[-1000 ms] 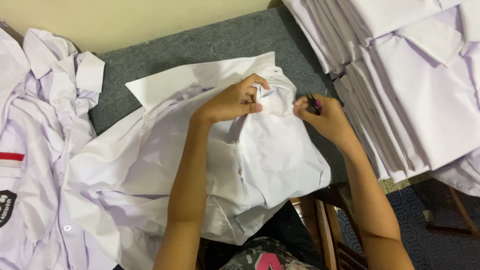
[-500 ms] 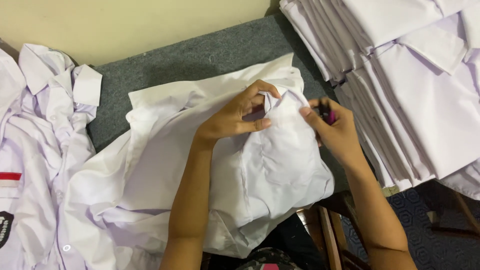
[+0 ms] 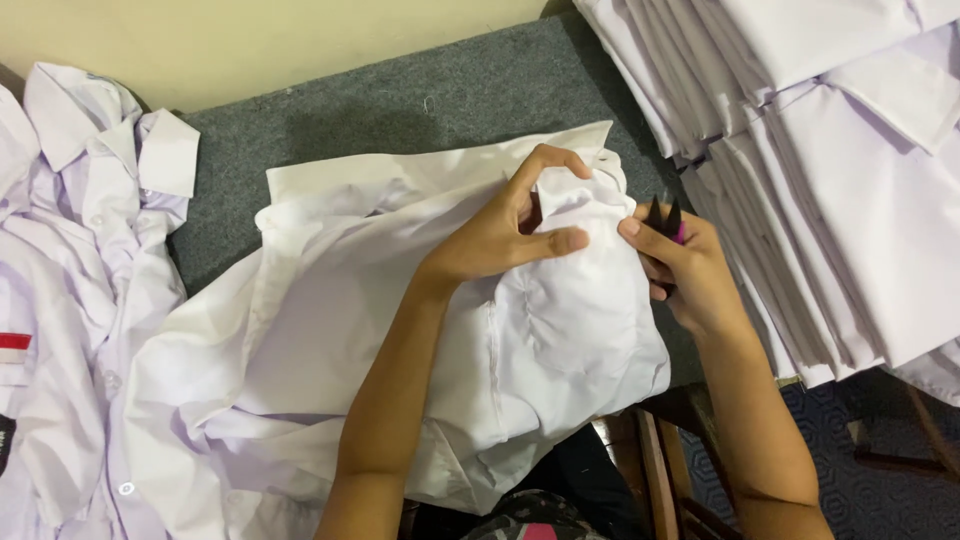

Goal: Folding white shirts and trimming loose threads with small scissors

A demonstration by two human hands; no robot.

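- My left hand (image 3: 500, 235) sits on the white shirt (image 3: 400, 340) spread over the grey bench (image 3: 400, 100); its fingers (image 3: 545, 160) are curled shut, pinching up a small fold of cloth near the shirt's collar edge.
- My right hand (image 3: 690, 275) rests just right of that fold, fingers closed round a small dark snipping tool (image 3: 665, 218) with a pink grip (its twin blade tips stand slightly parted and point up and away from me).
- The relation that matters: the pinched fold lies just left of the blade tips, near but not touching, so the right hand is the nearer one to the cut point while the left keeps the cloth raised.
- The shirt's long axis runs from the collar, by the fold, down-left towards my lap.
- Right of the shirt, a stack of folded white shirts (image 3: 840, 180) lies fanned, well apart from the fold.
- Left of the shirt, a heap of loose white shirts (image 3: 80, 300); one carries a small red-and-white strip patch (image 3: 14, 347) and, below it, a dark badge at the frame's edge.
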